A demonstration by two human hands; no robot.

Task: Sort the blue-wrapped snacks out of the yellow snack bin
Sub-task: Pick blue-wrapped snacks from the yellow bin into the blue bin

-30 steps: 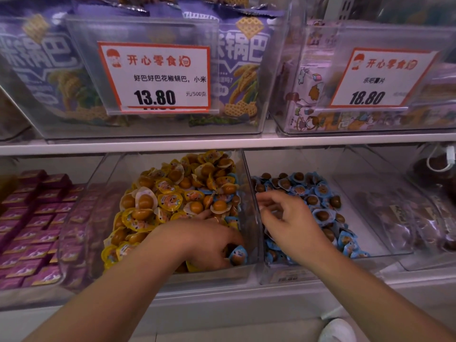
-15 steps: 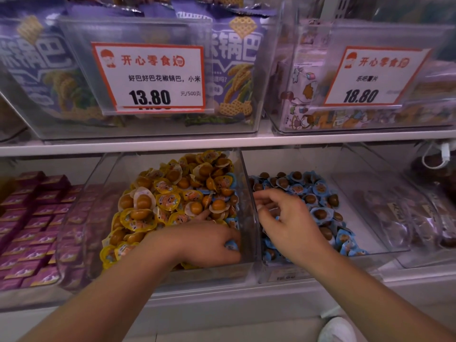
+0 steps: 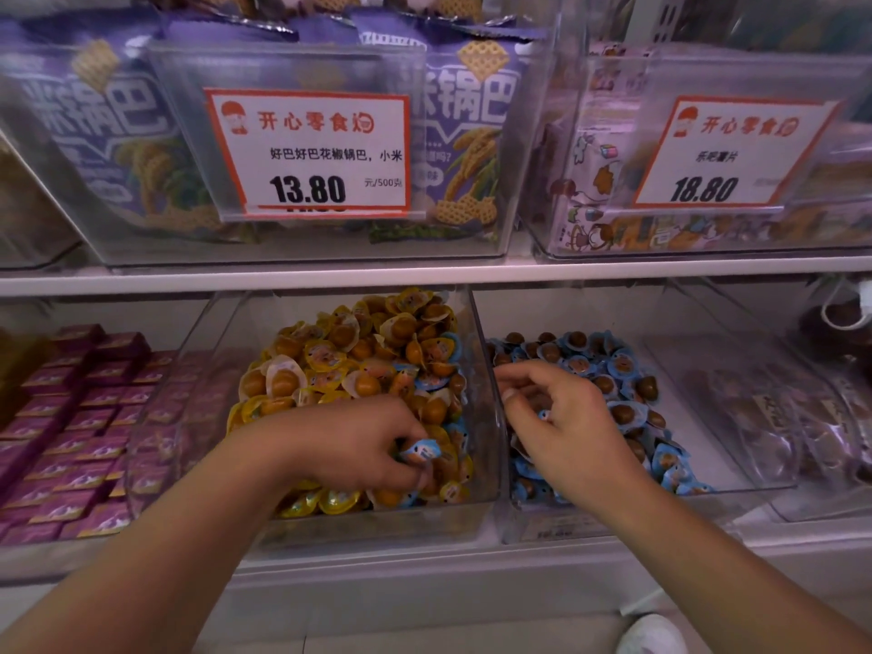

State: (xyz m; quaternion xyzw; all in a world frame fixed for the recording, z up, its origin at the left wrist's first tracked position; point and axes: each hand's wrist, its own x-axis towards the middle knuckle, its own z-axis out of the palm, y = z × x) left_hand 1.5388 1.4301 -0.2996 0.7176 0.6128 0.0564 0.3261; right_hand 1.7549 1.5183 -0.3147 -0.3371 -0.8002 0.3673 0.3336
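Two hands [image 3: 358,446] reach in. Two price cards [image 3: 309,151] hang on the upper bins. Yellow snacks [image 3: 330,356], blue snacks [image 3: 580,365] and purple boxes [image 3: 71,417]: too many to count.

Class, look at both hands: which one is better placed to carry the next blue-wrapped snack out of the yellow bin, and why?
Left. The left hand is inside the yellow bin and already pinches a blue-wrapped snack. The right hand is over the blue bin.
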